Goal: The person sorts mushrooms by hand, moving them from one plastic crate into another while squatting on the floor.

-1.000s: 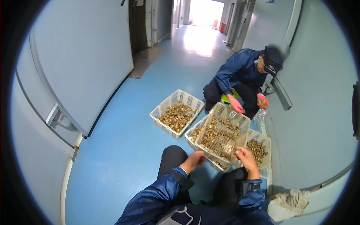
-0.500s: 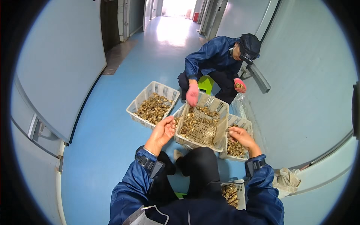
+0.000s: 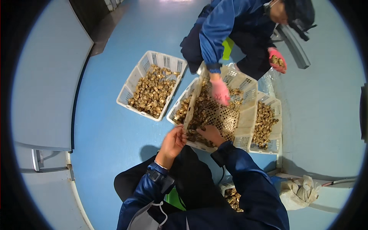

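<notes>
My left hand (image 3: pixel 173 143) is raised beside the near left corner of the perforated white crate (image 3: pixel 245 115) in the middle. Its fingers are curled together, and what they hold, if anything, is hidden. My right hand (image 3: pixel 212 135) reaches into this crate, fingers pinched down among small brown-and-cream lumpy pieces (image 3: pixel 201 111). A dark bit shows at its fingertips, too small to name. The crate rests tilted over another white crate (image 3: pixel 174 115) that holds more pieces. Across from me, a co-worker's pink-gloved hand (image 3: pixel 220 92) dips into the middle crate; their other gloved hand (image 3: pixel 276 60) holds several pieces.
More pieces fill a white crate (image 3: pixel 124 94) on the left and another (image 3: pixel 274 145) on the right. A smaller crate (image 3: pixel 226 186) stands by my right thigh, near a whitish sack (image 3: pixel 299 193). Wall panels (image 3: pixel 326 115) flank the blue floor (image 3: pixel 103 138).
My view has tilted down and nearer. My right hand has moved left, from above the right crate into the middle crate. The co-worker's glove has reached further into the crate.
</notes>
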Action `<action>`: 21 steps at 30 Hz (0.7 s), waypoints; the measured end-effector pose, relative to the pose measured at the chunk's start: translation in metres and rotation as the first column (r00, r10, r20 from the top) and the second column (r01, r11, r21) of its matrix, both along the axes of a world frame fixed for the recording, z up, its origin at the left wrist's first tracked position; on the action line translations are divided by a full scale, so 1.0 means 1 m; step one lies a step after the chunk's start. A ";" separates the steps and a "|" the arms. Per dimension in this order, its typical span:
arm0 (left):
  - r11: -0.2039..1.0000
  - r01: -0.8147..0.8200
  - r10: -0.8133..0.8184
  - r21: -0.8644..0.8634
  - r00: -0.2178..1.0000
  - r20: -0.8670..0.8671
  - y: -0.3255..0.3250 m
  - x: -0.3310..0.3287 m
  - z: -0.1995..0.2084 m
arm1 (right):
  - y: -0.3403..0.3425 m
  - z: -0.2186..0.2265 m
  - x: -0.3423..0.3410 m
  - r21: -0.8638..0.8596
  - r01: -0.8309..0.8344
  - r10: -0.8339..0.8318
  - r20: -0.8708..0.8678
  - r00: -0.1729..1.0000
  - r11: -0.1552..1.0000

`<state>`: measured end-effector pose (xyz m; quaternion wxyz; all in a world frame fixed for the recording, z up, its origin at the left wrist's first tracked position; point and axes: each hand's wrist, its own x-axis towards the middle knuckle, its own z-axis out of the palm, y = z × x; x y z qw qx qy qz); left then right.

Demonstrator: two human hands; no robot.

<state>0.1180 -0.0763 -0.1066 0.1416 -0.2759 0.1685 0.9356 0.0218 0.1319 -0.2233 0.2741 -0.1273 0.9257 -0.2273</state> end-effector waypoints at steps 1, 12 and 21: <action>0.999 0.016 -0.015 -0.047 1.000 0.022 0.000 -0.003 -0.008 | -0.007 -0.002 -0.001 0.020 0.000 0.000 0.005 1.000 1.000; 0.938 0.134 -0.184 -0.319 0.974 -0.131 0.026 -0.004 -0.030 | 0.020 0.077 0.000 -0.380 0.069 -0.008 0.161 0.987 0.922; 0.941 0.197 -0.238 -0.274 0.963 -0.125 0.039 -0.008 -0.024 | 0.004 0.117 -0.002 -0.433 0.079 0.030 0.240 0.970 0.898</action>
